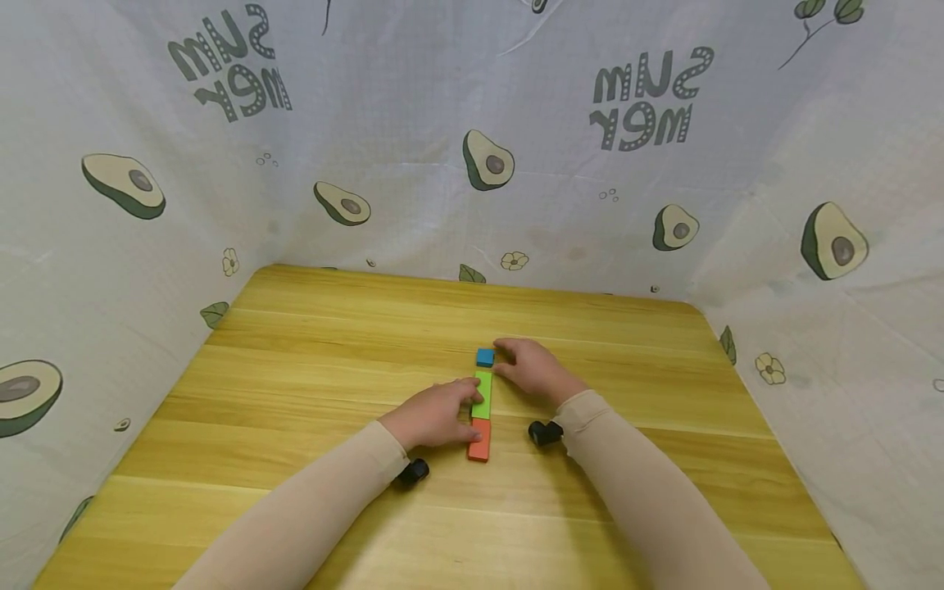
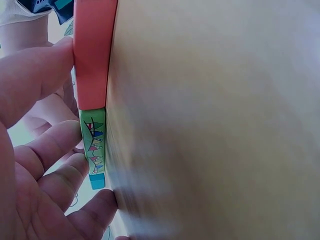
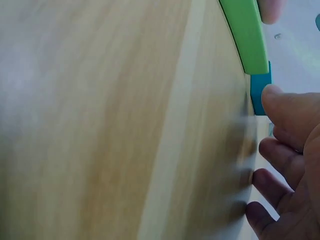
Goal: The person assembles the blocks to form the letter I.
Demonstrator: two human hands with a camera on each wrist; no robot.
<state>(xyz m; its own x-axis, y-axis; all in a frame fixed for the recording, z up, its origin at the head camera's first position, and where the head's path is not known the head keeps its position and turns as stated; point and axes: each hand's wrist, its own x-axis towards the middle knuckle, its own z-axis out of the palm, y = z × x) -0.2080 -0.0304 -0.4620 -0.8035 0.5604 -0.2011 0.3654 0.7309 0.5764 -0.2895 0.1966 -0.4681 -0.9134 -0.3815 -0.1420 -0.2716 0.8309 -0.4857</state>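
Note:
Three blocks lie end to end in a line on the wooden table: a red block [image 1: 478,451] nearest, a green block [image 1: 482,409] in the middle and a small blue block [image 1: 484,357] farthest. My left hand [image 1: 437,414] rests over the line from the left, its thumb on the red block and fingertips on the green one. Coloured bunting is printed on the green block's side [image 2: 95,142] in the left wrist view. My right hand [image 1: 537,369] is at the blue block's right, fingers loosely spread. Its thumb [image 3: 282,107] overlaps the blue block in the right wrist view.
The wooden table [image 1: 332,328] reaches back to a white curtain [image 1: 413,123] printed with avocados and lettering, which also stands along both sides. A black wrist device [image 1: 413,473] sits under the left wrist, another black device [image 1: 544,433] by the right.

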